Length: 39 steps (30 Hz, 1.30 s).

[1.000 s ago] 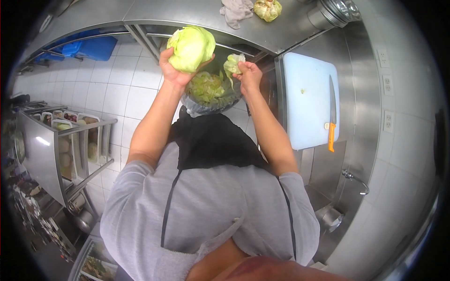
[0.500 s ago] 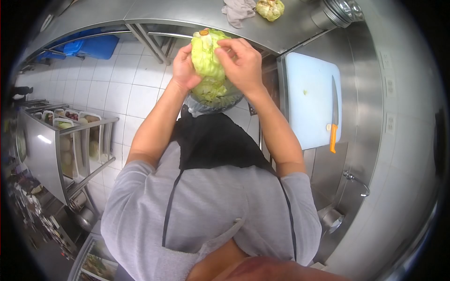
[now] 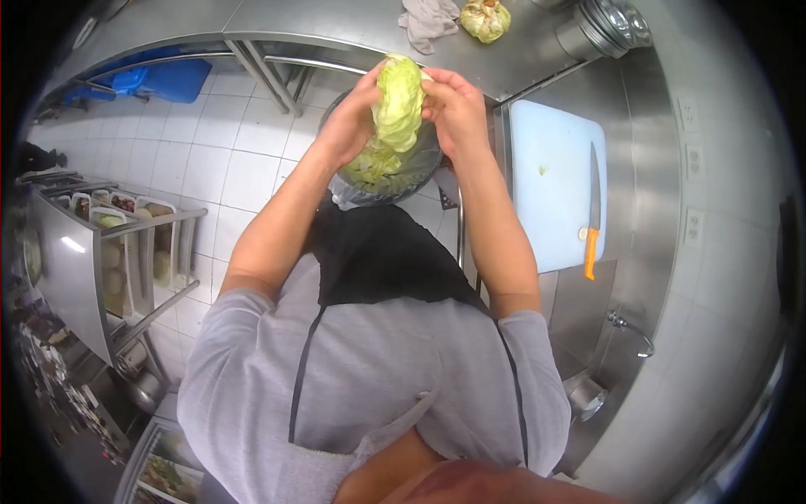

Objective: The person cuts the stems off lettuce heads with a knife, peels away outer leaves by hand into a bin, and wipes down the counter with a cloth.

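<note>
A pale green head of lettuce [image 3: 399, 105] is held up between both hands. My left hand [image 3: 348, 122] is wrapped round its left side, the fingertips partly hidden behind it. On the other side, my right hand [image 3: 455, 109] grips the lettuce edge between thumb and fingers. Below the lettuce stands a bin [image 3: 430, 160] lined with a clear bag, with loose lettuce leaves [image 3: 372, 166] inside.
A white cutting board [image 3: 554, 185] at the right bears an orange-handled knife [image 3: 593, 210]. On the steel counter [image 3: 336, 21] lie a cloth [image 3: 430, 23] and another lettuce [image 3: 484, 18]. Food containers [image 3: 109, 217] sit in a rack at the left.
My right hand has let go of the loose leaf it held a second ago and come over to the lettuce. The lettuce has been turned and moved slightly right.
</note>
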Available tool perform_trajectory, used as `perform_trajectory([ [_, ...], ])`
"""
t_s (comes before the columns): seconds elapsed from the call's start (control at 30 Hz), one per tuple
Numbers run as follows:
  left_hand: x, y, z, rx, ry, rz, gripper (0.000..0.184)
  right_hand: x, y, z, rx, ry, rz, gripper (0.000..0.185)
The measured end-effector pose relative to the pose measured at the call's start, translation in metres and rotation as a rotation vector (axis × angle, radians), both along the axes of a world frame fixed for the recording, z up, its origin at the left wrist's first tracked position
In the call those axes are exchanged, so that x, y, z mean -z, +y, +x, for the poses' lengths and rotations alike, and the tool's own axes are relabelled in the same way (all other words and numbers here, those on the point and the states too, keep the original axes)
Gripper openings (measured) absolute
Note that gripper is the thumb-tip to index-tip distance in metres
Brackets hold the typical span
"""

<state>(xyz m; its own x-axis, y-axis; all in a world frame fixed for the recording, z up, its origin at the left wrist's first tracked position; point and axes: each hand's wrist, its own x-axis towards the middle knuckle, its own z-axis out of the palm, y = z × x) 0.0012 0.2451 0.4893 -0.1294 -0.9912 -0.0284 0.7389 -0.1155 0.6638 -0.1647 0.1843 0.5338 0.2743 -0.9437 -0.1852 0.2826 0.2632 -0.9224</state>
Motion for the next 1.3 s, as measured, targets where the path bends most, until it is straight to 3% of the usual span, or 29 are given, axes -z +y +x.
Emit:
perform_trajectory([
  [0.17, 0.006, -0.001, 0.004, -0.062, -0.474, -0.171, 0.087, -0.003, 0.016, 0.001, 0.045, 0.187, -0.313, 0.026],
  [0.3, -0.012, 0.0, 0.003, -0.125, -0.831, -0.291, 0.096, -0.001, 0.016, -0.007, 0.018, 0.369, -0.381, 0.03],
  [0.37, -0.004, -0.006, 0.013, 0.001, -0.731, -0.244, 0.095, -0.009, 0.015, -0.011, 0.0, 0.49, -0.381, 0.029],
  [0.47, 0.002, -0.008, 0.018, 0.14, -0.426, -0.196, 0.095, -0.008, 0.009, -0.015, -0.022, 0.243, -0.181, 0.024],
  [0.57, 0.008, -0.002, 0.02, 0.217, -0.1, -0.14, 0.092, 0.002, -0.008, -0.029, 0.132, -0.202, 0.031, 0.017],
  [0.67, 0.017, 0.004, 0.025, 0.196, 0.038, -0.076, 0.088, 0.022, -0.019, -0.034, 0.187, 0.064, -0.01, 0.015],
  [0.73, 0.03, 0.005, 0.03, 0.158, 0.099, -0.005, 0.086, 0.058, -0.02, -0.036, 0.012, 0.38, -0.054, 0.028],
  [0.8, 0.053, 0.001, 0.04, 0.127, 0.173, 0.095, 0.084, 0.094, -0.014, -0.034, -0.154, 0.993, -0.43, 0.03],
  [0.87, 0.067, -0.003, 0.048, 0.035, 0.139, 0.165, 0.082, 0.089, -0.003, -0.027, -0.147, 1.25, -0.551, 0.028],
  [0.93, 0.031, -0.007, 0.027, 0.068, 0.161, 0.056, 0.079, 0.062, 0.01, -0.042, -0.084, 1.021, -0.562, 0.024],
  [1.0, 0.017, -0.014, 0.013, 0.145, 0.129, 0.083, 0.077, 0.031, 0.024, -0.073, 0.091, 0.984, -0.634, 0.02],
  [1.03, 0.018, -0.025, 0.002, 0.238, 0.105, 0.093, 0.076, 0.023, 0.028, -0.097, 0.23, 1.056, -0.791, 0.019],
  [1.1, 0.019, -0.034, -0.013, 0.384, 0.049, 0.114, 0.076, -0.005, 0.043, -0.158, 0.416, 1.201, -0.574, 0.023],
  [1.17, 0.008, -0.047, -0.043, 0.511, -0.062, 0.144, 0.071, 0.01, 0.04, -0.25, 0.643, 1.403, -0.596, 0.025],
  [1.2, 0.003, -0.056, -0.063, 0.58, -0.142, 0.118, 0.069, 0.022, 0.043, -0.301, 0.658, 1.571, -0.511, 0.031],
  [1.27, -0.018, -0.069, -0.104, 0.661, -0.199, 0.106, 0.067, 0.024, 0.063, -0.351, 0.629, 1.938, -0.099, 0.037],
  [1.3, -0.025, -0.074, -0.121, 0.699, -0.229, 0.102, 0.065, 0.03, 0.072, -0.37, 0.6, 1.912, -0.009, 0.038],
])
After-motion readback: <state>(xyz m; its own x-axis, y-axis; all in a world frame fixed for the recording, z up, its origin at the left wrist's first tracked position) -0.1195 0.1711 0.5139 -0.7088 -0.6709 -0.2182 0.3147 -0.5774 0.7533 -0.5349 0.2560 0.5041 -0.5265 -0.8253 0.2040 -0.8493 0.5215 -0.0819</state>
